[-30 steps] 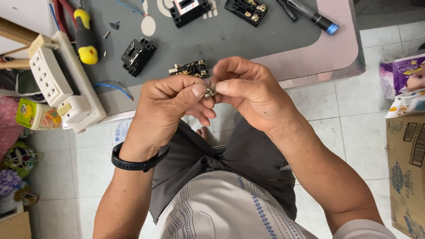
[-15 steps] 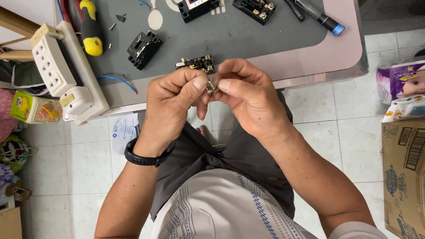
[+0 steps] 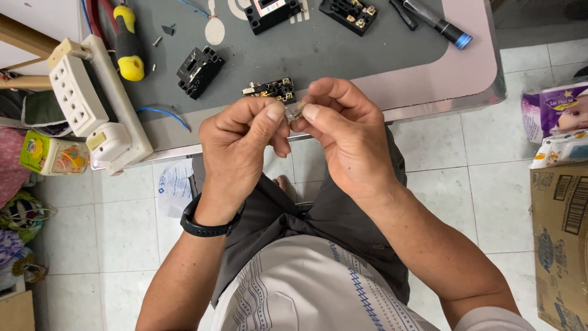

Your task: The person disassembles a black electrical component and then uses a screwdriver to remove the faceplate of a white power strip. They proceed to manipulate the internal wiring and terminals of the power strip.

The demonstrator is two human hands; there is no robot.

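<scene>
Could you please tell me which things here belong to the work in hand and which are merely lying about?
In hand:
left hand
right hand
small metal part
socket insert

Lying about:
screwdriver
power strip
torch
cardboard box

A small shiny metal part (image 3: 297,112) contrasts with matt black plastic housings (image 3: 199,71) and glossy tabletop (image 3: 429,79).

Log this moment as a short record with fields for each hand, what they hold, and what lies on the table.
left hand: thumb and fingers pinch one side of the small metal part
right hand: pinches the other side
grip: both shut on it, above the table edge
table: grey mat, pink rim
nearest part: small black terminal piece
other parts: black switch body, yellow-handled screwdriver, white power strip
wrist: black band on left
</scene>
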